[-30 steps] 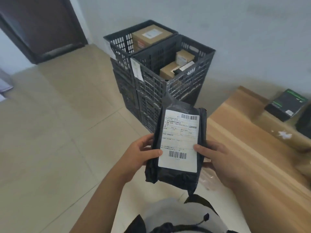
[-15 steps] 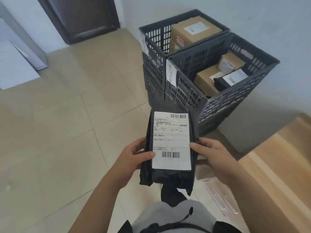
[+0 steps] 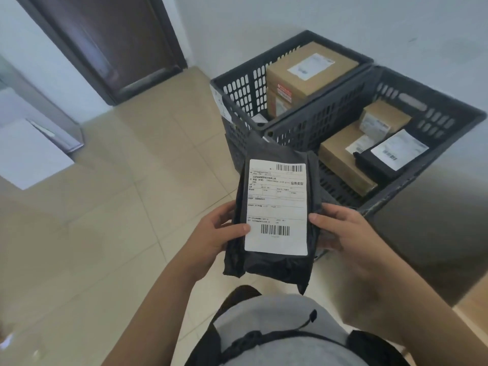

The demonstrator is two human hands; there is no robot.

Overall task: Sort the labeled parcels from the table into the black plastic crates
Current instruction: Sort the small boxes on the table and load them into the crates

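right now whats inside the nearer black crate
The nearer crate holds two cardboard boxes, a long one and a small one, plus a black parcel with a white label. The held parcel hides the crate's near left corner.

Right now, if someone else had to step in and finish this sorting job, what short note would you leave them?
Left hand and right hand both grip one black poly parcel, label facing up, held in front of the crates and not yet in one.
Far crate: holds a large cardboard box.
Near crate: holds a long cardboard box, a small cardboard box and a black labeled parcel.
Done: those four are sorted.
Left: check the label, drop the held parcel into its crate, then return to the table, which is mostly out of view.
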